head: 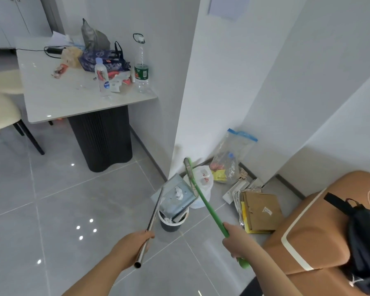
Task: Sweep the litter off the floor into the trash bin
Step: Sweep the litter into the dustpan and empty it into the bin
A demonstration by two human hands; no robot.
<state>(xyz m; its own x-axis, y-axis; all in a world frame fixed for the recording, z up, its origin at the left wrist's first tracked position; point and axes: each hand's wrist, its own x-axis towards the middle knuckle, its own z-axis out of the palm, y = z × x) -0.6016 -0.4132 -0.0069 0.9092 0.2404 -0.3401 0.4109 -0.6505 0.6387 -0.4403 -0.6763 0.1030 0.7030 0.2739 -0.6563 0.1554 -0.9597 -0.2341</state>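
Broom (203, 199): long, stiff, probably light. The right hand (235, 240) grips the green handle near its end, fingers wrapped round it.

Dustpan (175, 195): rigid pan on a steel tube, likely pan-heavy when raised. The left hand (135, 244) has its fingers curled round the tube end.

Trash bin (171, 225): small, on the floor under the tilted pan; may tip easily.

Litter (179, 192): crumpled white scraps in the pan, very light.

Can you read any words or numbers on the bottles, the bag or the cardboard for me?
Nothing here is sharp enough to read.
Small bottle on the table: blue round label, blurred.
Big bottle: green label, blurred.
White plastic bag on the floor: red print, blurred.
Cardboard: white sticker, too small.
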